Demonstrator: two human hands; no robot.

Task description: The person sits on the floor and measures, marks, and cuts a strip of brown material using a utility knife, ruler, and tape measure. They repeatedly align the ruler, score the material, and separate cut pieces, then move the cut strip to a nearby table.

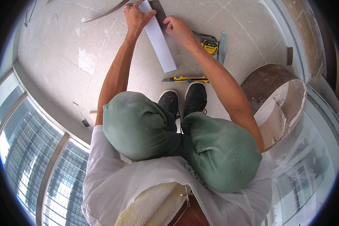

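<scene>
A long white strip (160, 43) lies slanted on the floor in front of my shoes. My left hand (136, 17) grips its far end, thumb along the right edge and fingers over the top. Against the strip's right side runs a dark brown strip (159, 12), its near part smeared by motion. The curled fingers of my right hand (179, 31) pinch at the brown strip's right edge; their exact grip is partly hidden. Just right of that hand are a yellow and black tape measure (210, 46) and a greyish flat blade-shaped piece (222, 47).
A yellow and black utility knife (186, 78) lies before my shoes (195, 97), blade showing at its left end. A large curled brown sheet (267, 81) stands on the right by glass panels. A thin curved strip (105, 14) lies far left; windows line the left side.
</scene>
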